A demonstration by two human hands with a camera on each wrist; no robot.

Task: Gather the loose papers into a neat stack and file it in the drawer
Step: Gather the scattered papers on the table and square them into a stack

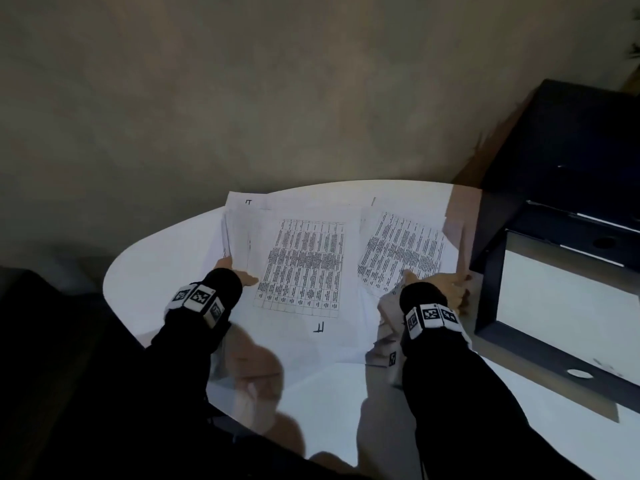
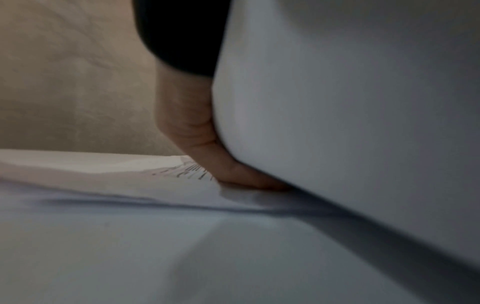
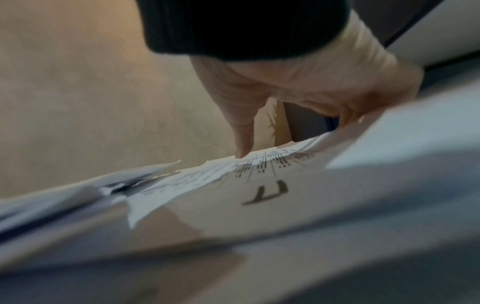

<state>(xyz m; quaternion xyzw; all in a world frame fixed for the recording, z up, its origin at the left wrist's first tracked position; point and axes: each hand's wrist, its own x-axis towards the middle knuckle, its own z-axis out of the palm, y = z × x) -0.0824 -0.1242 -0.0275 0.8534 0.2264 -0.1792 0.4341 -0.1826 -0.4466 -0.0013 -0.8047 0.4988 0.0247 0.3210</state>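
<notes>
My left hand (image 1: 239, 271) pinches the papers (image 1: 304, 265) on the table (image 1: 145, 278); right hand (image 1: 446, 289) grips their right edge. Right wrist view shows its thumb (image 3: 244, 131) pressing print; drawer (image 1: 561, 299) open alongside.

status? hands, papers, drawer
Left hand and right hand both grip the papers. Sheets still fanned, unsquared. Drawer open, nothing blocking.

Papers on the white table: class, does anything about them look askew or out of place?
Yes. The papers are fanned out, not stacked: the right-hand printed sheet lies skewed to the middle one, and edges stick out at the far left. The left hand and right hand hold them at the near edges. The drawer stands open.
</notes>
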